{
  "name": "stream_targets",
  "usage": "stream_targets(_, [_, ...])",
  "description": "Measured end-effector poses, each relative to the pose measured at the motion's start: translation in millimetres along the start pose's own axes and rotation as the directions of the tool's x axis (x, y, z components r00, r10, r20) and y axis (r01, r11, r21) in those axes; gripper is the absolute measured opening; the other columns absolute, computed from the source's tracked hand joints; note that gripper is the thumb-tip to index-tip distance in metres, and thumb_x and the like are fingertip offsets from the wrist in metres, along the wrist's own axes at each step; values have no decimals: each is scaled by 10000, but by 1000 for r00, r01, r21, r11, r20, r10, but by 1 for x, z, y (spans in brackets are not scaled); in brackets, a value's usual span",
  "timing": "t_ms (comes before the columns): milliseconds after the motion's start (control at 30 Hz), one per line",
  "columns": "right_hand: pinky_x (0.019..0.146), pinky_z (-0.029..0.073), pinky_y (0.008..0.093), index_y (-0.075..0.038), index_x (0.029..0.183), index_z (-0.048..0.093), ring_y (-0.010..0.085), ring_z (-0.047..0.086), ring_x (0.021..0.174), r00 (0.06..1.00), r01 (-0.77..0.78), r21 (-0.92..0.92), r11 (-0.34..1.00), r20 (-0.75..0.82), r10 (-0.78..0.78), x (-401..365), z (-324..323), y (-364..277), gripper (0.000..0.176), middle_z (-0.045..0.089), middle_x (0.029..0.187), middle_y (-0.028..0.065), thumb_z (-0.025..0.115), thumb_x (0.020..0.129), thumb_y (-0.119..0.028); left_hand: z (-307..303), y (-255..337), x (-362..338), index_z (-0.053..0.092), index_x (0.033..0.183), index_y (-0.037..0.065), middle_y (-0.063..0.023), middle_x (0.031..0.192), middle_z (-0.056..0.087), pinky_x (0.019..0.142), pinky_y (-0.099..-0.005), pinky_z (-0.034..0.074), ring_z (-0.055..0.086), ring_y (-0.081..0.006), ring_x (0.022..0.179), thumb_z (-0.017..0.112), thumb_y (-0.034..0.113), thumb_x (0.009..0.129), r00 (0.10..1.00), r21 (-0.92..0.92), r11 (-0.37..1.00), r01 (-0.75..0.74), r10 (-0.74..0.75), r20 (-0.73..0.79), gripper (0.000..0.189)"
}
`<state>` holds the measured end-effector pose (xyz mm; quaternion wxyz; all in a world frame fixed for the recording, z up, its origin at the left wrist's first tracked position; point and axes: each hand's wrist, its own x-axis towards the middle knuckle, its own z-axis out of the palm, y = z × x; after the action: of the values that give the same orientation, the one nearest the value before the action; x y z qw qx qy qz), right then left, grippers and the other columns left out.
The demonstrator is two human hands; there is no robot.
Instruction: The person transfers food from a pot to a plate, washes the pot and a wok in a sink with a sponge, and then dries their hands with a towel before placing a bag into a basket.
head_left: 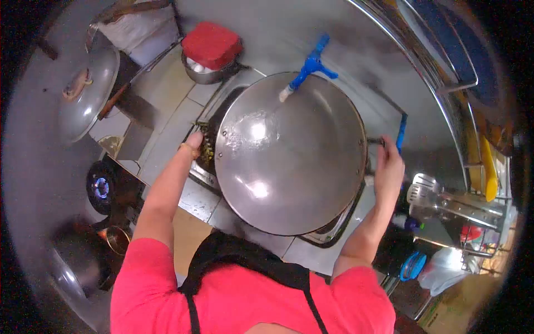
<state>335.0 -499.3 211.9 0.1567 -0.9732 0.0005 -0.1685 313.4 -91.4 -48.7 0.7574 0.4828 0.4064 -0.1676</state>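
Observation:
A large, wide metal wok (pixel 289 167) sits over the sink, its inside wet and shiny. My left hand (pixel 193 143) is at the wok's left side, by the riveted handle area, its fingers curled and partly hidden. On the opposite side, my right hand (pixel 390 161) has its fingers closed at the dark right handle (pixel 376 141). A blue-handled tap (pixel 311 65) reaches over the wok's far rim; its pale spout end hangs above the inside. Green scraps (pixel 208 149) show in the sink beside my left hand.
A red block-shaped item (pixel 211 44) rests on a pot (pixel 208 72) at the back left. A large lid (pixel 89 94) stands against the left wall. Below it a stove burner (pixel 101 188) burns blue. Slotted spatulas (pixel 425 192) hang from a rack at right.

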Motion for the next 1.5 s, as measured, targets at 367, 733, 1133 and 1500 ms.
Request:
stream_targets(367, [760,415,396,14,974,521,355,548,913,919,-394,202,897,114,379,-76,205,144,231,582,950,200,464,778,-96,0,125,-31,561,837,19,-2,715,538,583,-247,416,489,-87,639,491,125,803,704,409,596,-691,682,196,132])
stream_targets(733, [758,441,417,24,902,597,367,561,862,742,102,-107,989,670,-4,-50,365,100,279,594,890,216,482,737,-171,31,223,-139,586,833,48,-41,713,609,560,-262,461,575,-149,605,549,267,790,863,502,708,-497,465,197,226])
stream_targets(1133, [746,463,441,-23,915,612,363,578,865,866,44,-310,950,485,119,64,125,47,267,598,918,204,458,792,-203,-139,10,43,568,951,19,-98,863,601,640,-384,471,573,-211,780,379,239,852,996,624,781,-30,77,-48,306])
stream_targets(1500, [627,443,435,-77,1012,542,366,577,776,986,-151,-100,984,-87,142,-33,33,45,215,603,817,193,532,810,-152,16,29,-4,561,959,-22,-111,872,595,638,-385,479,579,-224,722,398,267,827,988,-47,991,-129,124,-88,358])
